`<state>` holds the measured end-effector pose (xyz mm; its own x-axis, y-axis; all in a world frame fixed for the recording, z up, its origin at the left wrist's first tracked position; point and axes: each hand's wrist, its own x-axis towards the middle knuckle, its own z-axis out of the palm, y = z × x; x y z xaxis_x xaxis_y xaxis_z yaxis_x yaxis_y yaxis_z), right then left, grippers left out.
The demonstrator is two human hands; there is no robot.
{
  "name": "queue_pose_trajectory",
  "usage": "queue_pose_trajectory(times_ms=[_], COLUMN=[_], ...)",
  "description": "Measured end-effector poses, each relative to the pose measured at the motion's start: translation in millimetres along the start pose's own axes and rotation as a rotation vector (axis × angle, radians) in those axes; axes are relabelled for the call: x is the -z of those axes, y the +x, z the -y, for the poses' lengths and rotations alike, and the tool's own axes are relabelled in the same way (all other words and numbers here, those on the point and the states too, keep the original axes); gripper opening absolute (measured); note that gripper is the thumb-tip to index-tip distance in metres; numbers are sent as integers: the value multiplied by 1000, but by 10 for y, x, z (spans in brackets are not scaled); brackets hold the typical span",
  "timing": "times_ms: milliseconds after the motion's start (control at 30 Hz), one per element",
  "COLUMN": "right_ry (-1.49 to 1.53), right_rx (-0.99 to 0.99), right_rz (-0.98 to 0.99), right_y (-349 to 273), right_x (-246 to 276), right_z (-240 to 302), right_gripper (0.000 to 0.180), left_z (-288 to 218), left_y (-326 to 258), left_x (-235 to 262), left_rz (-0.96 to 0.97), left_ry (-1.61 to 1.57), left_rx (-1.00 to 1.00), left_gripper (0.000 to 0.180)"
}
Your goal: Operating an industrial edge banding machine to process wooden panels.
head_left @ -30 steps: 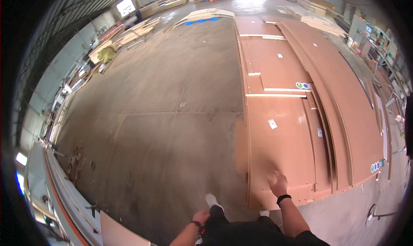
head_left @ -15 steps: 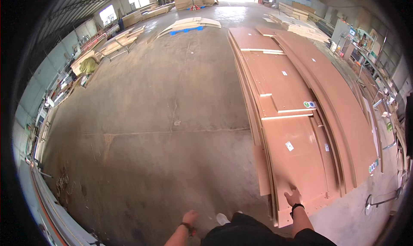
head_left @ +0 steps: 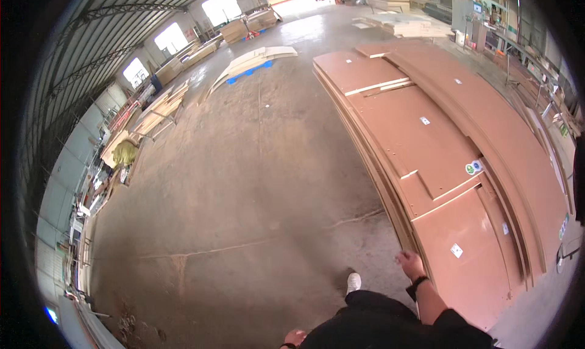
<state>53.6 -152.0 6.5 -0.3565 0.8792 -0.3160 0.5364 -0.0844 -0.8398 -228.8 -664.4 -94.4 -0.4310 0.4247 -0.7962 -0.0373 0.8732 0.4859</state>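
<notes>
My right hand (head_left: 411,264) hangs in the air by the near left edge of a long stack of reddish-brown panels (head_left: 472,227). Its fingers are loosely bent and apart, holding nothing I can see; a dark band circles the wrist. Whether the hand touches the stack's edge is unclear. Low in the picture, my left hand (head_left: 295,337) shows only in part beside my dark clothing, its fingers hidden. Several white labels (head_left: 456,250) and round stickers (head_left: 473,167) mark the panels, which lie overlapped in layers with pale strips along some edges.
Concrete floor (head_left: 244,196) stretches left of the stack, with my white shoe (head_left: 354,282) on it. Pale boards on a blue pallet (head_left: 250,73) lie ahead. More timber (head_left: 161,114) lines the left wall. A cluttered bench (head_left: 506,38) and pale board stacks (head_left: 408,24) stand at the far right.
My view has shifted forward and turned along the stack. My right hand has come off the panel top to its left edge. My left hand has dropped toward the lower rim.
</notes>
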Motion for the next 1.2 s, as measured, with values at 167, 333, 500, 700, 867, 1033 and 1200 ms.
queue_pose_trajectory(times_ms=[167, 333, 500, 700, 867, 1033, 1200], right_ry=[59, 149, 322, 501, 541, 503, 633], right_rx=[19, 56, -101, -232, -232, -241, -317], right_rz=[211, 314, 216, 64, -7, -158, -218], right_y=[1054, 2221, 3262, 4434, 5524, 6827, 8037], right_x=[-583, -1135, -1284, -1509, -1691, -1660, -1772], right_z=[1772, 2408, 2878, 3504, 3984, 4189, 4519], right_gripper=[35, 32, 22, 25, 26, 31, 39], left_z=[-352, -972, -2029, -2979, -4488, -6123, -6593], left_y=[808, 1794, 3056, 4611, 5531, 6378, 6652], left_x=[1113, 1683, 2300, 3577, 4936, 5209, 5369], left_rz=[73, -34, 128, 221, -137, -80, 11], left_ry=[-304, -42, -35, 109, 617, 206, 159], left_rx=[-190, -389, -53, -49, -669, -642, -480], left_gripper=[18, 19, 28, 37, 22, 24, 18])
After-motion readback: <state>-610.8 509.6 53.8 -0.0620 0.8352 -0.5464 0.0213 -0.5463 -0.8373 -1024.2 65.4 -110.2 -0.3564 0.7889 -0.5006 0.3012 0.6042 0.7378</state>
